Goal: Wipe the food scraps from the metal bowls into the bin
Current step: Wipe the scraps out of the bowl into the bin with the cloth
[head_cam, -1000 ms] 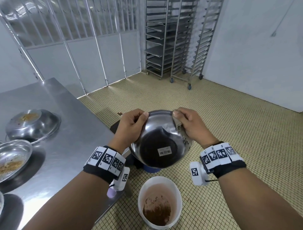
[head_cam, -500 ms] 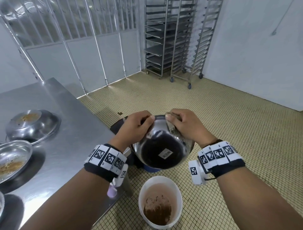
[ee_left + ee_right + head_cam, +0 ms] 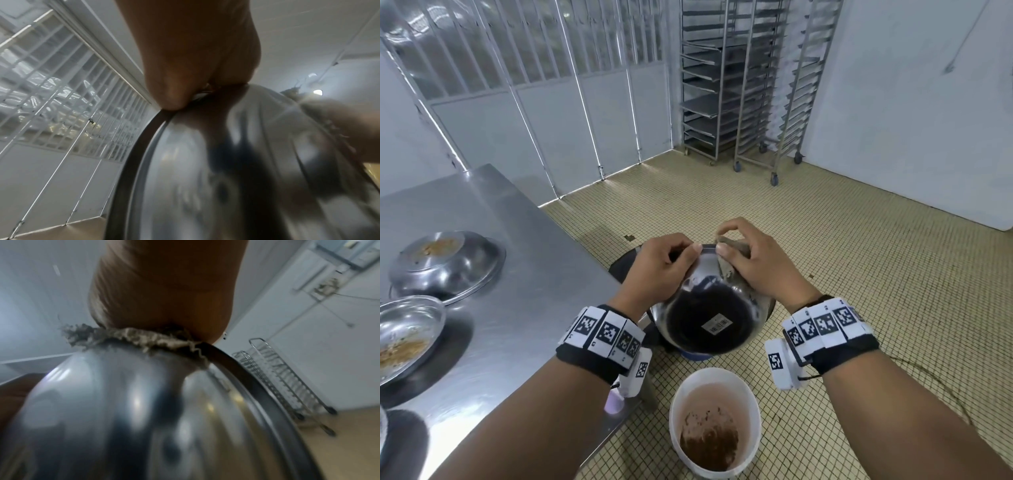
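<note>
the inside of the metal bowl (image 3: 709, 318) is hidden: it is tipped with its barcoded underside toward the head camera, mouth facing away, held in the air above the white bin (image 3: 715, 421). both wrist views are blurred, showing little beyond the bowl's curved wall and rim. the left hand (image 3: 661, 267) pinches the far rim, thumb on the outside. the right hand (image 3: 753, 263) curls around a frayed grey cloth (image 3: 732, 253) folded over the rim beside it; the fingers inside the bowl cannot be seen. brown scraps lie in the bottom of the bin, which stands on the yellow tiled floor (image 3: 859, 260) just beside the steel tabletop (image 3: 524, 294). on the tabletop, well left, an upturned bowl (image 3: 448, 263) and a soiled bowl (image 3: 407, 332), cut off by the frame edge. wheeled tray racks (image 3: 750, 85) stand at the far wall, by a barred partition (image 3: 534, 68).
</note>
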The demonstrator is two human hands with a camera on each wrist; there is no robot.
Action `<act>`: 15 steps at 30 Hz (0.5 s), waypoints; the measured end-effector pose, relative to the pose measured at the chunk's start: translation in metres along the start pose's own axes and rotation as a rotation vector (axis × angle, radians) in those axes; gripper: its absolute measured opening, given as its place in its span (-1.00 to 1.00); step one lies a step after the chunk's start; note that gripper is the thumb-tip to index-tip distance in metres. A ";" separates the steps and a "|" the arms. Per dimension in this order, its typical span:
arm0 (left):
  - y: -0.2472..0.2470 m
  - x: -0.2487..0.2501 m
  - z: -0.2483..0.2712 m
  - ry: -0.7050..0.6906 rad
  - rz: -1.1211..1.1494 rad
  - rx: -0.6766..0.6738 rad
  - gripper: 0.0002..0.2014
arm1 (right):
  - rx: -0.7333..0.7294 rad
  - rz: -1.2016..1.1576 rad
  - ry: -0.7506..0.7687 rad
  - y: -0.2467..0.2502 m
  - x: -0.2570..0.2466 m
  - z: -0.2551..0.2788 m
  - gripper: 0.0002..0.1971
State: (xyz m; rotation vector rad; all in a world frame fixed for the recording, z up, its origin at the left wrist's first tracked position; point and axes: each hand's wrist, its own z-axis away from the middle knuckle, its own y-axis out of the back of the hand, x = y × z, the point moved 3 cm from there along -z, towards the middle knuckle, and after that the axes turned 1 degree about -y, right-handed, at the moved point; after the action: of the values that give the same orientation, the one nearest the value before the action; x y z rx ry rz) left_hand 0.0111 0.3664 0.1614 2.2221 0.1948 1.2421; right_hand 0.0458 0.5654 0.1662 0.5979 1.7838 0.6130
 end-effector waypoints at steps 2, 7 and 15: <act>0.006 -0.003 -0.001 0.027 0.031 0.061 -0.76 | 0.056 -0.060 -0.048 0.001 0.009 0.006 -0.89; 0.002 -0.009 0.010 0.082 0.060 0.077 -0.74 | 0.117 -0.016 -0.035 -0.006 0.017 0.015 -0.55; 0.004 -0.006 0.005 0.053 0.057 0.083 -0.77 | 0.104 -0.076 -0.026 -0.004 0.017 0.014 -0.69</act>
State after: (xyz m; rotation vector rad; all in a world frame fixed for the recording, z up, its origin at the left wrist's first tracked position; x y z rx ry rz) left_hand 0.0110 0.3585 0.1577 2.2812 0.2091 1.3465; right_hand 0.0542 0.5753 0.1486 0.6033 1.8139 0.4610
